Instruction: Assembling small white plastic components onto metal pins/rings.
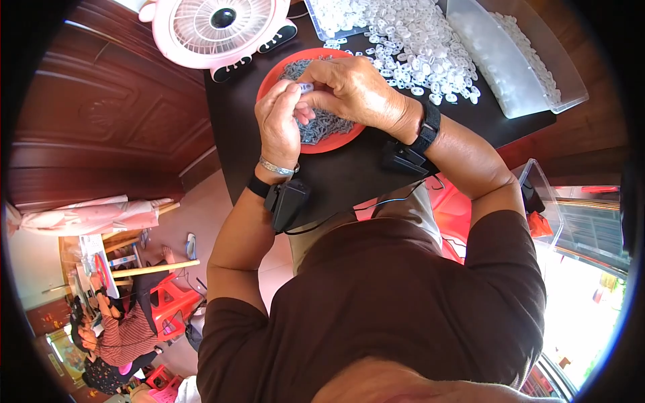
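Both hands meet above a round red plate (pixel 349 140) heaped with small grey screw-like pieces (pixel 321 129). Between the thumb and fingers of my left hand (pixel 279 124) is a small clear oval plastic piece (pixel 306 88). My right hand (pixel 359 91) is closed in a pinch right beside that piece, with its fingertips close to it. Whatever sits in the right fingertips is too small to make out. Beyond the plate, on the right, lies a big loose pile of similar clear plastic pieces (pixel 430 57), each with small holes.
A translucent bin (pixel 494 67) lies tipped at the far right of the dark table (pixel 329 185). At the far left stands a pink fan (pixel 222 27). Black devices (pixel 290 203) are strapped at both wrists, with a cable below. Other people (pixel 124 332) sit near red stools (pixel 171 305).
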Motion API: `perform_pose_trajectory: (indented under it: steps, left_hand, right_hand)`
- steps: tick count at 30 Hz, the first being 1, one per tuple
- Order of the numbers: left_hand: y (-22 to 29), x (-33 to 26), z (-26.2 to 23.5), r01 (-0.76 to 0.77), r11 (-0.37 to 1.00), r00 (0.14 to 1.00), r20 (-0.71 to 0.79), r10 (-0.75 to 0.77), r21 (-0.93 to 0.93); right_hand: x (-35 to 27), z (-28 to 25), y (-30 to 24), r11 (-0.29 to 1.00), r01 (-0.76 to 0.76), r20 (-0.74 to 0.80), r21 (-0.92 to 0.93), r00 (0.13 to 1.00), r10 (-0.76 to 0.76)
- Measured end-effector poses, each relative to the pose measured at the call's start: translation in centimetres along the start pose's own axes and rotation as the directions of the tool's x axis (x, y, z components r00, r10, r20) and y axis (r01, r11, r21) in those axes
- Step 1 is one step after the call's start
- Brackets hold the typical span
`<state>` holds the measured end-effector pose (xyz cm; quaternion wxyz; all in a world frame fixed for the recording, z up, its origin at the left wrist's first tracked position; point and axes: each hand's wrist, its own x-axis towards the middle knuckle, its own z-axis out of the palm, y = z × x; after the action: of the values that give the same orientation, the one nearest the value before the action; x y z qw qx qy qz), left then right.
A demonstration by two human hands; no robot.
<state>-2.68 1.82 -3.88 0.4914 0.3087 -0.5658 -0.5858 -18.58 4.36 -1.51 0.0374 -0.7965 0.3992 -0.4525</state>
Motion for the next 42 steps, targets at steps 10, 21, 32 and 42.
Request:
perform_pose_trajectory:
  steps: [10, 21, 32, 42]
  left_hand:
    - [0.0, -0.3, 0.5, -0.046, 0.999, 0.999, -0.016, 0.046, -0.013]
    - [-0.1, -0.1, 0.8, -0.106, 0.993, 0.994, -0.017, 0.108, 0.057]
    - [0.2, 0.2, -0.2, -0.136, 0.978, 0.989, 0.083, 0.124, 0.155]
    - [0.5, 0.4, -0.1, -0.122, 0.977, 0.988, 0.113, 0.103, 0.174]
  right_hand:
    - [-0.1, 0.3, 0.2, 0.998, 0.056, -0.020, -0.006, 0.998, -0.056]
    - [0.3, -0.2, 0.9, 0.989, 0.002, 0.002, 0.151, 1.000, -0.003]
    - [3.4, -10.9, 1.9, 0.871, -0.416, -0.710, -0.260, 0.694, 0.119]
    - [0.7, -14.8, 5.8, 0.352, -0.576, -0.671, -0.738, 0.679, -0.298]
